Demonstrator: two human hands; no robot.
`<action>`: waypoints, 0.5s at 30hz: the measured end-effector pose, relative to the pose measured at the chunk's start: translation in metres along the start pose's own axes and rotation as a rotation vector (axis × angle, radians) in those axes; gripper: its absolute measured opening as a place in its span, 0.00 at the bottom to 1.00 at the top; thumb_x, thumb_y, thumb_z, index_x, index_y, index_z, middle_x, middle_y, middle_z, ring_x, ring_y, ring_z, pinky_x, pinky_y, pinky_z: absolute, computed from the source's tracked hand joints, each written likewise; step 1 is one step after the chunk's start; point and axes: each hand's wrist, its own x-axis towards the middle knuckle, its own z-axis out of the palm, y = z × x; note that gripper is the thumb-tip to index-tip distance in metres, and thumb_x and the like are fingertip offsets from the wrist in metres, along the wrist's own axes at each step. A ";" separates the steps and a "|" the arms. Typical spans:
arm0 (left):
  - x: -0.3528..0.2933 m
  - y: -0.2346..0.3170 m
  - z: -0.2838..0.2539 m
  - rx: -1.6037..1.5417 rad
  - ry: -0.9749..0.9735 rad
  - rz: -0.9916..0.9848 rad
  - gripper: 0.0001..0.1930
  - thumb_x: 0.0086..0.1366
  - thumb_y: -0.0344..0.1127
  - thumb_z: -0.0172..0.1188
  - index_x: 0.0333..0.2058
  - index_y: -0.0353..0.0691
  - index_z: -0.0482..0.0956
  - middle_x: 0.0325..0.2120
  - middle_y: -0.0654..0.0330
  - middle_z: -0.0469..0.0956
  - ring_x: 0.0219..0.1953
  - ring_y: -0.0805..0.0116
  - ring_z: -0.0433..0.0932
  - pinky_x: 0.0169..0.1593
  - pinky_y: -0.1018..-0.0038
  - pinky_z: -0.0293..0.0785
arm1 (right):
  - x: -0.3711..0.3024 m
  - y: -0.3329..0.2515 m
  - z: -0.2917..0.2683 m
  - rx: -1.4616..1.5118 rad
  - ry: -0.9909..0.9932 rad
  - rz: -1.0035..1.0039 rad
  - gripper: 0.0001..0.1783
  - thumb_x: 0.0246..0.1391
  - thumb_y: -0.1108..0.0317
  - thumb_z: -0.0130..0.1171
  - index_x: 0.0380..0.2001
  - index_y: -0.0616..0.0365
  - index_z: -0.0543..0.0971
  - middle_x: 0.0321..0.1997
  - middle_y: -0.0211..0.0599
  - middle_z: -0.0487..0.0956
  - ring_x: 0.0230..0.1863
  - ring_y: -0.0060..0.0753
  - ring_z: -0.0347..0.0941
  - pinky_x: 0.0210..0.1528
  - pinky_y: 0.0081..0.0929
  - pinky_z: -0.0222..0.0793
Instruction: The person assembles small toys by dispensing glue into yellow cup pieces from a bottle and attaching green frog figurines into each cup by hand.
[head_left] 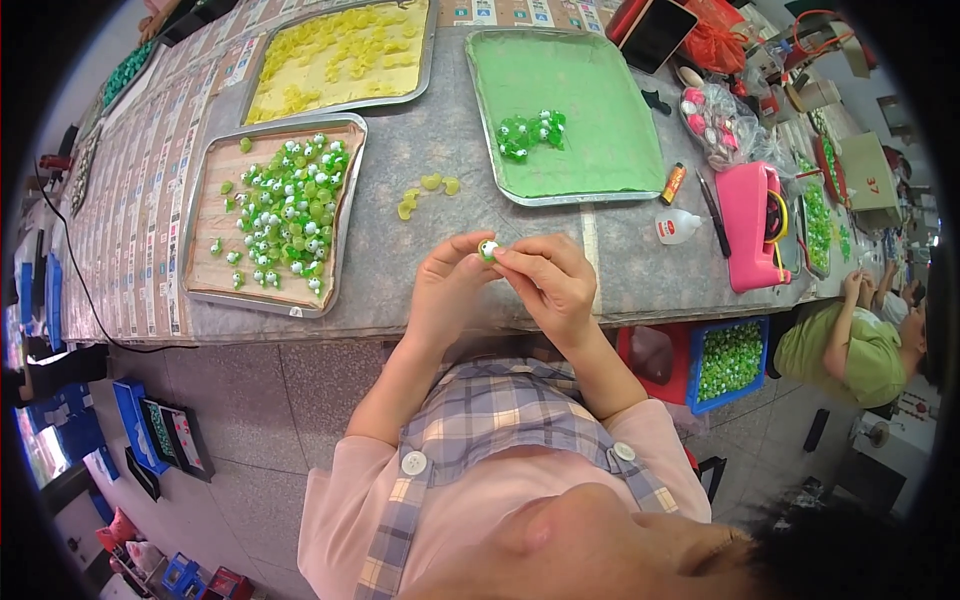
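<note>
My left fingers [462, 245] and right fingers [530, 264] pinch a small green-and-white piece [488, 250] | loose yellow pieces [431, 182] lie beyond on the table [420, 125]

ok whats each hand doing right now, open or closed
Left hand: closed, holding a green-white piece.
Right hand: closed, pinching the same piece.

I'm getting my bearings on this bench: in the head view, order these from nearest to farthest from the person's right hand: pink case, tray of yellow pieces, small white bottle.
From the right hand:
1. Small white bottle: to its right and slightly up.
2. Pink case: farther right, past the bottle.
3. Tray of yellow pieces: farthest, up and left.
</note>
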 end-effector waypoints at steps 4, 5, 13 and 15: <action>-0.001 -0.002 -0.006 0.148 0.016 0.068 0.11 0.54 0.24 0.49 0.38 0.34 0.72 0.31 0.60 0.74 0.34 0.73 0.72 0.39 0.79 0.68 | -0.001 0.002 -0.001 -0.019 -0.022 -0.028 0.13 0.32 0.77 0.60 0.28 0.55 0.77 0.25 0.30 0.73 0.24 0.29 0.67 0.22 0.21 0.62; -0.001 -0.002 -0.006 0.147 0.016 0.067 0.11 0.54 0.24 0.49 0.38 0.34 0.72 0.31 0.60 0.74 0.34 0.73 0.72 0.39 0.79 0.68 | -0.003 0.003 0.000 -0.047 -0.016 -0.059 0.14 0.31 0.77 0.60 0.29 0.55 0.77 0.26 0.30 0.72 0.24 0.29 0.67 0.22 0.21 0.62; -0.002 0.003 -0.004 0.219 -0.020 0.068 0.13 0.52 0.23 0.50 0.39 0.35 0.72 0.32 0.62 0.74 0.35 0.77 0.71 0.39 0.80 0.67 | -0.006 0.004 -0.001 -0.188 -0.014 -0.173 0.16 0.31 0.76 0.59 0.30 0.53 0.76 0.30 0.31 0.71 0.24 0.29 0.68 0.23 0.21 0.65; -0.002 0.000 -0.007 0.198 -0.010 0.053 0.13 0.52 0.22 0.50 0.38 0.35 0.72 0.32 0.62 0.74 0.34 0.77 0.71 0.39 0.81 0.67 | -0.005 0.005 0.002 -0.124 0.020 -0.135 0.15 0.31 0.74 0.61 0.30 0.54 0.76 0.32 0.32 0.71 0.26 0.29 0.68 0.24 0.21 0.65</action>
